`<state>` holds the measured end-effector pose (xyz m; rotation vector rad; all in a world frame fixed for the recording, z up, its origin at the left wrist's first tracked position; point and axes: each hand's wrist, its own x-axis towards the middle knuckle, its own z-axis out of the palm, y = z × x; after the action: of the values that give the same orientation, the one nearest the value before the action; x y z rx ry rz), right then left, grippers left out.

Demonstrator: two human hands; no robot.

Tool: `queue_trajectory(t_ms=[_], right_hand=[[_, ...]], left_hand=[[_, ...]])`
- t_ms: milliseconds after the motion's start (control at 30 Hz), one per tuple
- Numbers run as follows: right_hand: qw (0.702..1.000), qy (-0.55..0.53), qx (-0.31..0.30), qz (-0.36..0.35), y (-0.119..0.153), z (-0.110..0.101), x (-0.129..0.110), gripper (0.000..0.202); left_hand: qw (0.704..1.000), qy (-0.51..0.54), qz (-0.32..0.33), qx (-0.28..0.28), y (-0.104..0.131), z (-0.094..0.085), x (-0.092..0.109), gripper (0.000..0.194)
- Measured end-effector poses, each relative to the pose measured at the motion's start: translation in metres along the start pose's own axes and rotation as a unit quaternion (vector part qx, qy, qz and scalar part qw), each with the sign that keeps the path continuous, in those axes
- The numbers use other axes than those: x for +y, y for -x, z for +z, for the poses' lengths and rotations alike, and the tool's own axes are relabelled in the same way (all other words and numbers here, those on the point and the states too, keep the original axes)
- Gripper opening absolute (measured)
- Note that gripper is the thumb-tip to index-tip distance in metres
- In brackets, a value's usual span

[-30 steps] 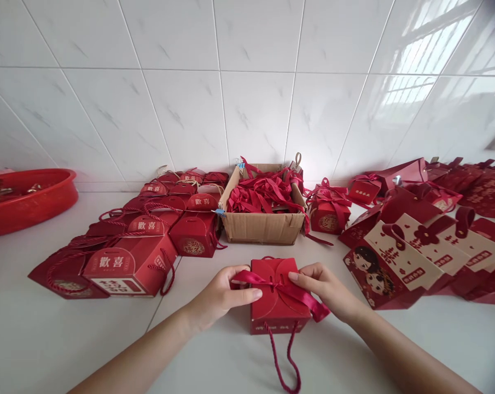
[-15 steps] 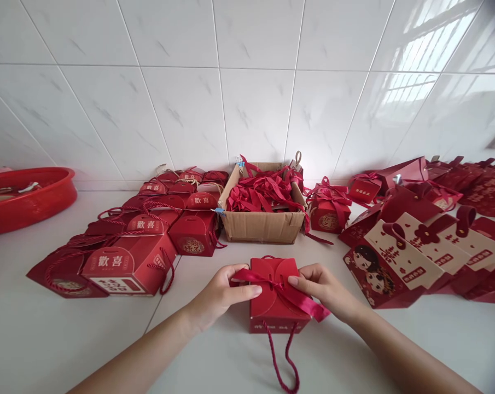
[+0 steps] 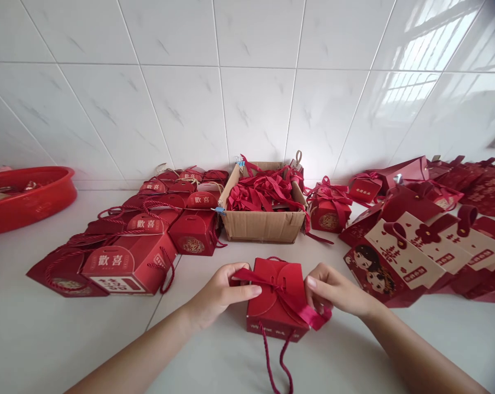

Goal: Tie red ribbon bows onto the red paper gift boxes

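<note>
A small red gift box (image 3: pixel 257 312) stands on the counter in front of me, its rounded top flaps folded over. A shiny crimson ribbon (image 3: pixel 294 303) passes through the slots on top, crossing at the middle, with a tail hanging over the right front corner. My left hand (image 3: pixel 226 287) pinches the ribbon's left end between thumb and fingers at the box's left edge. Beside the right edge is my right hand (image 3: pixel 329 290), its fingers curled close to the ribbon's right tail; what is inside them is hidden. A twisted cord handle (image 3: pixel 267 355) droops from the box's front.
Behind the box, a cardboard box (image 3: pixel 263 227) holds many red ribbons. Red gift boxes (image 3: pixel 157 249) stand in rows at left, beside a red plastic basin (image 3: pixel 34 205). A ribbon-tied box (image 3: pixel 329 210) and piled red and cream bags (image 3: pixel 415 257) are at right, before a tiled wall.
The gift box has turned slightly, its front right corner nearer me. My right hand has shifted off the top flap to the box's right side. My left hand keeps its pinch on the ribbon.
</note>
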<state>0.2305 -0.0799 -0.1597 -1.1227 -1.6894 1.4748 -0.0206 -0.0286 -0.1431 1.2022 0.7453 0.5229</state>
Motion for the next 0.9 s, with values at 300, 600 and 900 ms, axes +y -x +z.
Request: queue_trajectory(t_ms=[300, 600, 900], right_hand=[[0.995, -0.063, -0.083, 0.013, 0.005, -0.003, -0.008, 0.037], [0.984, -0.167, 0.059, 0.012, -0.003, -0.002, 0.001, 0.045], [0.972, -0.227, 0.054, 0.014, -0.007, 0.000, 0.001, 0.045]], left_hand=[[0.998, -0.049, 0.043, -0.021, -0.001, -0.002, 0.002, 0.032], [0.992, -0.089, 0.084, -0.012, 0.003, -0.001, 0.006, 0.033], [0.996, -0.046, 0.050, -0.058, 0.002, -0.002, 0.004, 0.055]])
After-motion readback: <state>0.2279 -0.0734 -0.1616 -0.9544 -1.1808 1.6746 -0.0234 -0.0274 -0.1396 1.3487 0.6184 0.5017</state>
